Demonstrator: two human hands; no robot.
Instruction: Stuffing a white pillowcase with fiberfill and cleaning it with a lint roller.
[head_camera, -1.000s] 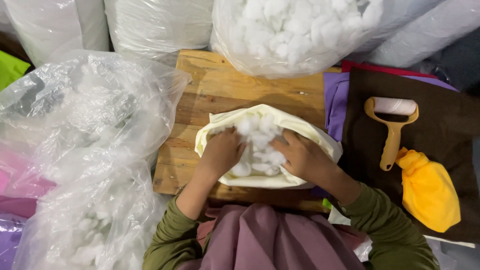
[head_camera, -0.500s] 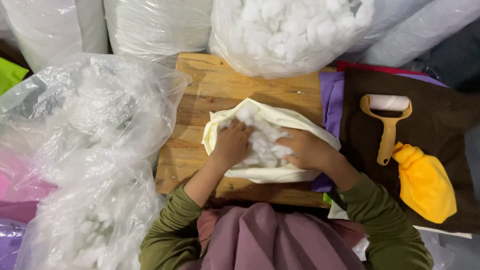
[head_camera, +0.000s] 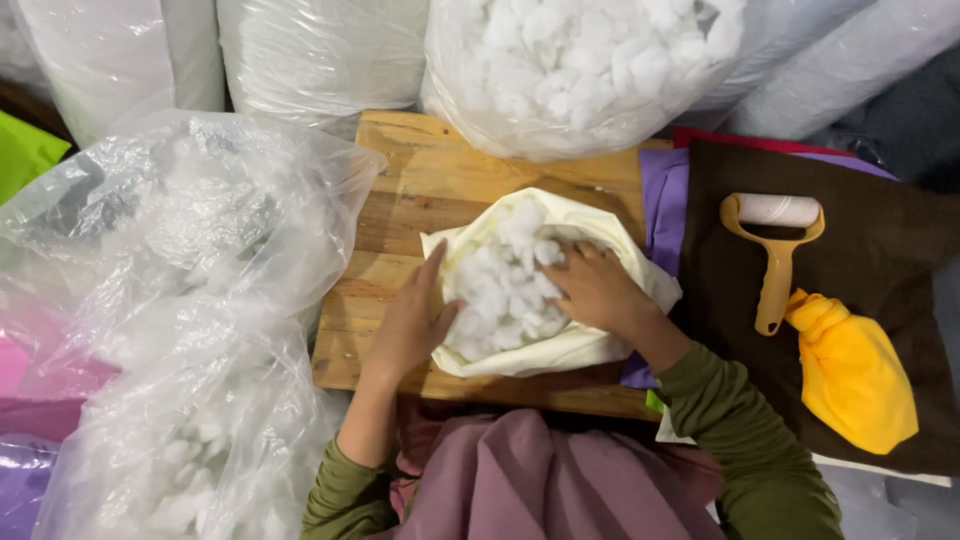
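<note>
A cream cloth cover (head_camera: 560, 352) lies open on a wooden board (head_camera: 420, 190), stuffed with white fluffy filling (head_camera: 497, 290). My left hand (head_camera: 410, 325) rests flat against the cover's left edge, fingers apart, thumb touching the filling. My right hand (head_camera: 598, 290) presses down into the filling on the right side, inside the cover's opening; its fingertips are partly buried.
A big clear bag of filling (head_camera: 170, 330) stands at the left, another full bag (head_camera: 580, 70) behind the board. At the right, a lint roller (head_camera: 775, 250) and a knotted yellow cloth bundle (head_camera: 850, 370) lie on brown felt (head_camera: 890, 220) over purple fabric (head_camera: 662, 190).
My left hand has come out of the filling and moved to the cover's left outer edge. My right hand has shifted further into the filling. The cover has bunched up taller.
</note>
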